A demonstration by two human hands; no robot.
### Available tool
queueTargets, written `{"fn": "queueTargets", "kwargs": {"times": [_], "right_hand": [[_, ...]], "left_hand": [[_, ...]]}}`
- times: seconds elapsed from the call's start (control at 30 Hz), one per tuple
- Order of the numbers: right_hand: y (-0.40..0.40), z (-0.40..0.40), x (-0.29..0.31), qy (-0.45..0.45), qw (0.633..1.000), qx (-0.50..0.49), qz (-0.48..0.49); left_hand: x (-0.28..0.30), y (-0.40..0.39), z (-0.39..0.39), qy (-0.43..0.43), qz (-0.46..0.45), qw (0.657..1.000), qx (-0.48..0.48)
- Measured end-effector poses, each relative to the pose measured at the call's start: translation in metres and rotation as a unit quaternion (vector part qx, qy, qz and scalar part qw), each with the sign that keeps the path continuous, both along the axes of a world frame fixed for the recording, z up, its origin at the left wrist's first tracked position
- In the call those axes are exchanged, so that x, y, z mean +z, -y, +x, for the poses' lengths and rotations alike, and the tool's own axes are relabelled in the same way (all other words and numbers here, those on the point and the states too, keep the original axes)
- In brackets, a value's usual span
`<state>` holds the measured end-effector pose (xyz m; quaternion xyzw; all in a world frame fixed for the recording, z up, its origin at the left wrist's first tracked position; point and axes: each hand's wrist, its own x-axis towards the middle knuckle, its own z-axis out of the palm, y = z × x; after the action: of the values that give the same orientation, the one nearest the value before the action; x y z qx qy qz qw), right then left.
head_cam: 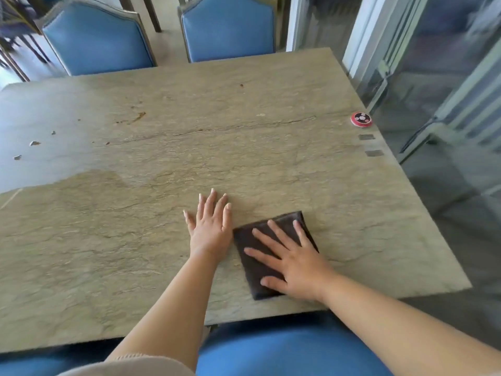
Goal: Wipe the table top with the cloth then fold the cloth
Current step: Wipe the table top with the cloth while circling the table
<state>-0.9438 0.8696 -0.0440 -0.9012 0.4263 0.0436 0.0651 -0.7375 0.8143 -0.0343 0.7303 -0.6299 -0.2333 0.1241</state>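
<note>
Crumbs (34, 143) and stain (137, 117) are sitting upper left on the table (108, 253), unwiped. Left hand (210, 226) is lying flat, fingers spread, beside cloth (257, 270). Right hand (295, 264) is pressing spread fingers on the folded cloth, lower centre-right. Risk: cloth is folded while the far side is looking dirty.

From the hands, the desk (244, 147) lies open toward 12 and 10 o'clock, with only small crumbs (34, 143) and a brown smear (137, 118) far off at 10. A round red disc (361, 119) sits by the desk's edge at 2 o'clock, near two grey patches (374, 153). Two blue chairs (95, 42) close off the far edge at 11 and 12; glass panels (433, 77) stand along 2 to 3.
</note>
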Motion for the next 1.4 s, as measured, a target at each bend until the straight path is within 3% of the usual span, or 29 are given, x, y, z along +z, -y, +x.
{"fn": "queueTargets", "kwargs": {"times": [0.07, 0.13, 0.23, 0.33, 0.4, 0.43, 0.5, 0.6, 0.67, 0.7, 0.77, 0.9, 0.97, 1.1, 1.17, 1.27, 1.33, 1.4], "right_hand": [[-0.013, -0.041, 0.0, -0.002, 0.996, 0.09, -0.004], [-0.008, -0.077, -0.003, 0.005, 0.999, 0.043, 0.004], [0.023, -0.106, -0.004, 0.003, 0.982, -0.187, -0.027], [0.071, -0.104, -0.004, -0.003, 0.906, -0.423, -0.017], [0.105, -0.085, -0.002, 0.009, 0.861, -0.508, 0.015], [0.12, -0.072, -0.001, 0.016, 0.857, -0.515, 0.019], [0.139, -0.045, -0.004, 0.03, 0.892, -0.451, 0.01], [0.148, -0.035, -0.012, 0.058, 0.974, -0.216, -0.022], [0.162, -0.059, -0.013, 0.067, 0.994, -0.086, -0.02], [0.174, -0.074, -0.013, 0.071, 0.995, -0.072, -0.026], [0.198, -0.101, -0.012, 0.055, 0.985, -0.161, -0.028], [0.223, -0.091, -0.008, 0.041, 0.889, -0.455, -0.011], [0.213, -0.062, -0.007, 0.046, 0.888, -0.458, 0.001], [0.155, -0.05, -0.01, 0.059, 0.971, -0.232, -0.023], [0.138, -0.08, -0.01, 0.058, 0.982, -0.179, -0.022], [0.133, -0.139, -0.008, 0.043, 0.945, -0.324, -0.024], [0.119, -0.163, -0.003, 0.032, 0.895, -0.444, -0.009], [0.095, -0.159, -0.004, 0.033, 0.864, -0.503, -0.006]], "left_hand": [[0.002, 0.004, -0.022, -0.005, -0.01, 0.999, -0.031], [0.002, 0.01, -0.043, 0.01, -0.016, 0.998, -0.054], [-0.002, 0.019, -0.073, 0.058, -0.005, 0.995, -0.077], [-0.009, 0.022, -0.089, 0.12, 0.0, 0.99, -0.07], [-0.012, 0.023, -0.092, 0.126, -0.014, 0.99, -0.06], [-0.013, 0.024, -0.092, 0.126, -0.018, 0.99, -0.059], [-0.015, 0.025, -0.092, 0.131, -0.019, 0.989, -0.059], [-0.016, 0.026, -0.092, 0.139, -0.019, 0.988, -0.058], [-0.016, 0.027, -0.092, 0.143, -0.013, 0.988, -0.058], [-0.016, 0.027, -0.092, 0.144, -0.011, 0.988, -0.059], [-0.017, 0.026, -0.091, 0.14, -0.012, 0.988, -0.059], [-0.015, 0.027, -0.092, 0.147, -0.011, 0.987, -0.062], [-0.016, 0.027, -0.093, 0.151, -0.014, 0.986, -0.063], [-0.016, 0.027, -0.092, 0.149, -0.006, 0.987, -0.066], [-0.014, 0.026, -0.095, 0.137, 0.005, 0.99, -0.045], [-0.007, 0.026, -0.113, 0.103, 0.034, 0.994, -0.014], [-0.001, 0.017, -0.133, 0.084, 0.03, 0.993, -0.072], [-0.001, 0.007, -0.151, 0.063, 0.011, 0.986, -0.152]]}}
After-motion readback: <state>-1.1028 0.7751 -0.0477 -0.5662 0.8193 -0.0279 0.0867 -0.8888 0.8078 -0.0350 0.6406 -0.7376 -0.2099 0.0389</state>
